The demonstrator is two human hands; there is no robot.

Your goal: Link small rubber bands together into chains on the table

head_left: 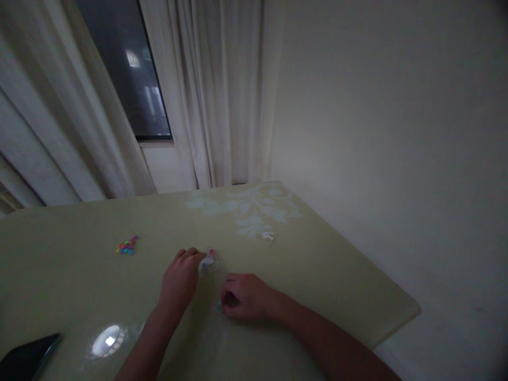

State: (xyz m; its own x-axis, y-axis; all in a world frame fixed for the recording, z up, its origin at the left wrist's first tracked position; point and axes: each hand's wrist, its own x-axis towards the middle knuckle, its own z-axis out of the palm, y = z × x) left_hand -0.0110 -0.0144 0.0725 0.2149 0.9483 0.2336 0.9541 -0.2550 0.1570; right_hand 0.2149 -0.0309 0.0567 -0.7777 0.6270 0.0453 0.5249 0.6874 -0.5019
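My left hand [181, 275] reaches over the table, its fingers closed at the edge of a small clear plastic bag [208, 262]. Something red and something grey show through the bag, too small to name. To the right and nearer me, my right hand [246, 296] is curled in a pinch close to the tabletop. A tiny pale bit shows at its fingertips; what it belongs to cannot be made out. The two hands are apart.
A little heap of colourful small pieces [127, 245] lies on the pale green table [337, 286] at left. Small white pieces [268, 235] lie farther back. A dark flat object [29, 355] sits at the lower left. Curtains [222, 95] and a wall [377, 132] border the table.
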